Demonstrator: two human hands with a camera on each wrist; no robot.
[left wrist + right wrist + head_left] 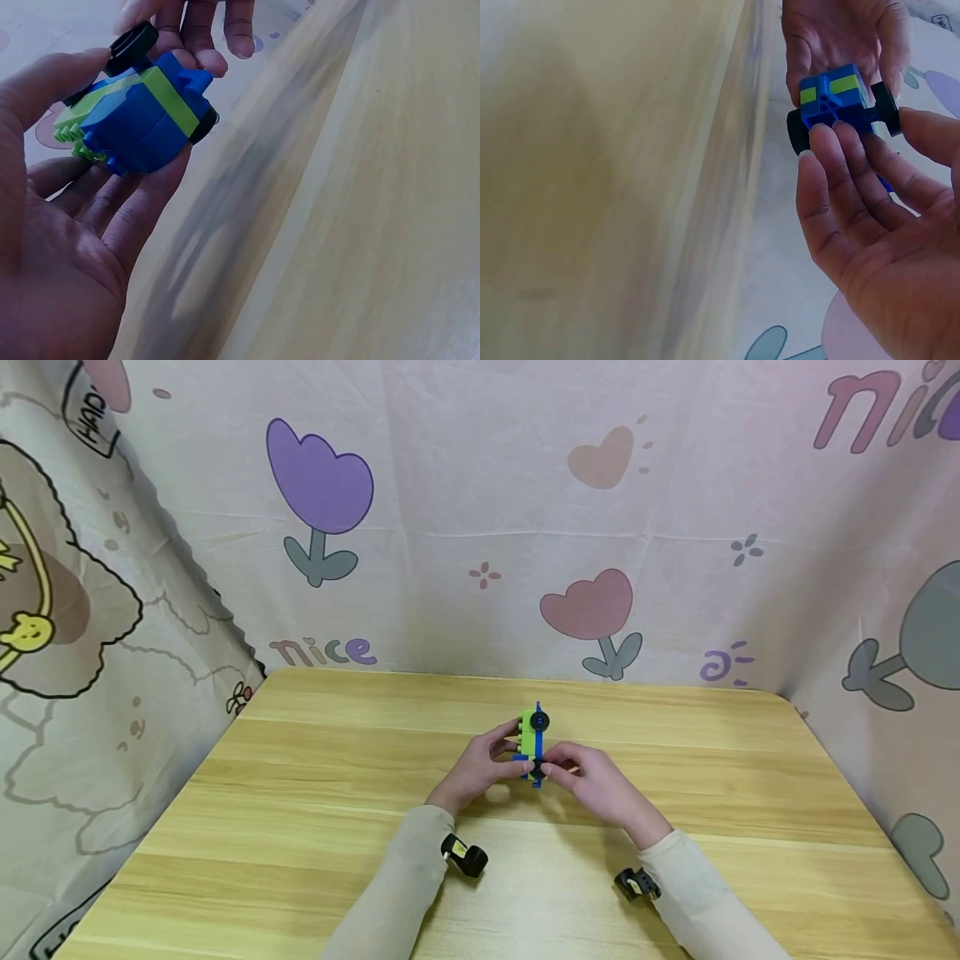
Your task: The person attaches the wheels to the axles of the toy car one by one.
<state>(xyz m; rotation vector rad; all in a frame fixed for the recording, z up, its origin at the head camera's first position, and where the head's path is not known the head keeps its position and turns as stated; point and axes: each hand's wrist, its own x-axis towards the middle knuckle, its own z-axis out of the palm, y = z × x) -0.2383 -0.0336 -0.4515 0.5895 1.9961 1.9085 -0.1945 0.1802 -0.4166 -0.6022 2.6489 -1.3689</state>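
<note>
A small toy car (528,741) of blue and lime-green building blocks, with black wheels, is held on its side above the table. My left hand (478,766) grips it from the left, thumb at a wheel and fingers beneath the blue end in the left wrist view. From the right, my right hand (600,783) pinches at the near wheel (886,109). In the right wrist view its thumb touches that wheel's outer face, and its fingers lie along the car's underside. A gap with the axle shows between this wheel and the body.
The wooden table (300,777) spreads around both hands. A printed cloth (450,527) hangs behind it and at the sides. Black wrist cameras (467,857) are worn at both sleeves.
</note>
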